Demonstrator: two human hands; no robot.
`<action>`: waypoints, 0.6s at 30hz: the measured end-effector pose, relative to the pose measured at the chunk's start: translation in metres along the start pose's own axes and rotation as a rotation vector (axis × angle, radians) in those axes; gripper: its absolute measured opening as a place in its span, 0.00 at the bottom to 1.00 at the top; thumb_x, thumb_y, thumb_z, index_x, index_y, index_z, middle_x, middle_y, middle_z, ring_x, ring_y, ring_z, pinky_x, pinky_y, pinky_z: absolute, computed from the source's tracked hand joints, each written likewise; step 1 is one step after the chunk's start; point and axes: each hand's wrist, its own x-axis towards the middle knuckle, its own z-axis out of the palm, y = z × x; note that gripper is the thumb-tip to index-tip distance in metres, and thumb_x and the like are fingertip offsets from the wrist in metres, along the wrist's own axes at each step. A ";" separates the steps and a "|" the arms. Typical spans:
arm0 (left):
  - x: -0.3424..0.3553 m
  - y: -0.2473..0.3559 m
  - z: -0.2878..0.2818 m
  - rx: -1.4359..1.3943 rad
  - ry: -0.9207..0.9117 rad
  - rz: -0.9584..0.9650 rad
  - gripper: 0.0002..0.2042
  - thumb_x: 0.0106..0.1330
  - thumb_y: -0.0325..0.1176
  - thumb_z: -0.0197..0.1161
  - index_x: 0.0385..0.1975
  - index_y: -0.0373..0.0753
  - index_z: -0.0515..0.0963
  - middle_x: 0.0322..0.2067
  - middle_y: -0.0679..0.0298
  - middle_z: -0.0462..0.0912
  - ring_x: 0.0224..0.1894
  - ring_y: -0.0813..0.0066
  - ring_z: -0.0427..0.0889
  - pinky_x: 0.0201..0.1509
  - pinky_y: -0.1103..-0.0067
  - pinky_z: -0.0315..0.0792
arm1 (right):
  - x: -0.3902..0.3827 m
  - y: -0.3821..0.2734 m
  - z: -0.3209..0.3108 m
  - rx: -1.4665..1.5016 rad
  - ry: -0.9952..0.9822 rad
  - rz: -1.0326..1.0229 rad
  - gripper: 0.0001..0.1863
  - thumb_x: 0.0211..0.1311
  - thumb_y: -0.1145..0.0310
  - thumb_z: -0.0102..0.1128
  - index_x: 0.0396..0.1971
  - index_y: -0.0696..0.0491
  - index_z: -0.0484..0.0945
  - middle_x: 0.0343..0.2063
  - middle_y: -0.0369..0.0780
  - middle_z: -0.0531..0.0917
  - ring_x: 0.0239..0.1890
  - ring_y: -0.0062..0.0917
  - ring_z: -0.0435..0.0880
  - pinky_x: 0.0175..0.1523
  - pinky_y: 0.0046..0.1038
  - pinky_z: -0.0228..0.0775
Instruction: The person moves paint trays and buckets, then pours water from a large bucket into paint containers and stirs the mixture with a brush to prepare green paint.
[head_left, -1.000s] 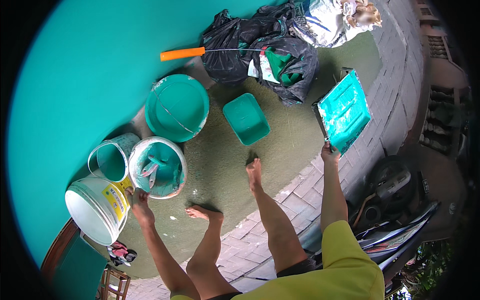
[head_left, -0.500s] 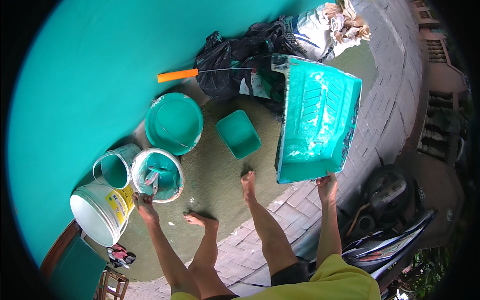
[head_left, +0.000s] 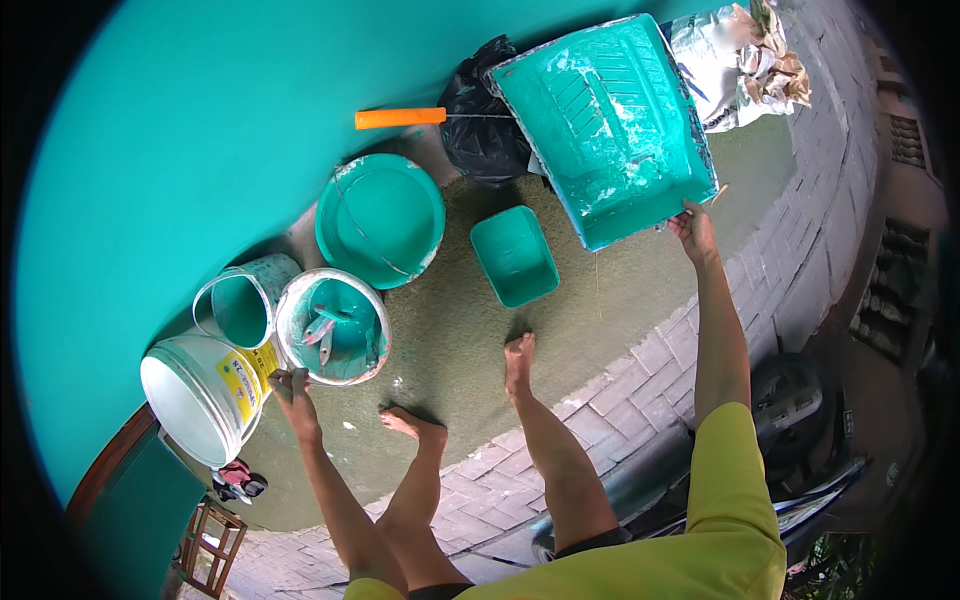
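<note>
My right hand grips the near right corner of a large paint tray. The tray is coated in wet-looking turquoise paint and ribbed at its far end. My right arm is stretched forward. At lower left, my left hand has curled fingers beside the near rim of a white bucket. Whatever those fingers hold, if anything, is hidden. Inside that bucket lie paint-smeared tools in turquoise paint. From behind the tray sticks out the orange handle of a roller on a thin metal rod.
A turquoise round tub and a small rectangular tub stand on the ground. Further left are a paint-stained pail and a white bucket lying tilted. Black bag and a paper-filled sack lie by the turquoise wall. A motorbike is right.
My right hand has carried the paint tray forward, away from me, and it now covers more of the black bag. The view has shifted; my left hand stays near the bucket.
</note>
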 end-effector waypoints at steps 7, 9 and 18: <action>-0.007 -0.013 0.030 0.152 0.589 0.496 0.07 0.66 0.32 0.48 0.36 0.35 0.62 0.35 0.59 0.66 0.42 0.68 0.64 0.52 0.70 0.59 | 0.060 0.021 0.013 -0.018 0.025 -0.073 0.25 0.63 0.57 0.52 0.53 0.58 0.63 0.46 0.46 0.73 0.46 0.29 0.74 0.49 0.29 0.72; -0.012 0.024 0.056 0.096 0.704 0.565 0.14 0.70 0.40 0.43 0.33 0.34 0.65 0.34 0.59 0.66 0.40 0.69 0.63 0.53 0.69 0.56 | 0.063 0.028 0.020 0.020 0.008 -0.052 0.28 0.62 0.56 0.53 0.55 0.58 0.61 0.50 0.44 0.70 0.51 0.31 0.71 0.51 0.29 0.69; 0.044 0.101 0.072 -0.165 0.578 1.087 0.28 0.69 0.57 0.29 0.16 0.39 0.55 0.24 0.60 0.63 0.30 0.71 0.59 0.43 0.75 0.57 | -0.050 0.131 0.096 -0.975 0.108 -0.626 0.17 0.62 0.59 0.54 0.41 0.58 0.75 0.29 0.40 0.80 0.27 0.23 0.74 0.34 0.26 0.66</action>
